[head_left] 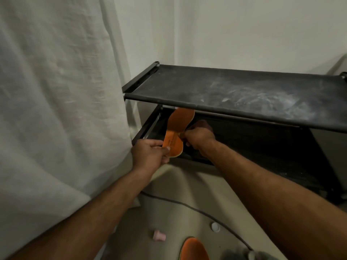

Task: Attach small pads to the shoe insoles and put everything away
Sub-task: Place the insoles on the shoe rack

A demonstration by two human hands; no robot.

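1. A person's two bare forearms reach forward from the bottom of the view toward a low black shoe rack that stands against a pale wall.
2. The left hand has its grip closed on the heel end of an orange insole, thumb on top and fingers underneath.
3. The right hand has its grip pinching the same insole at its right edge, about midway along its length, with the fingers curled.
4. The insole points away from the person, tilted up, with its toe end tucked just beneath the front edge of the rack's top shelf and above the lower shelf.
5. The top shelf is a dark fabric panel, dusty and smeared with pale marks toward the right.
6. A white curtain hangs at the left, just beside the left end of the rack.
7. On the beige floor below the arms, a second orange insole lies partly cut off by the bottom edge of the view.
8. Near it lie a small pink object and a small white round cap; what they are cannot be told.
9. A dark cable runs across the floor between the rack and these items.
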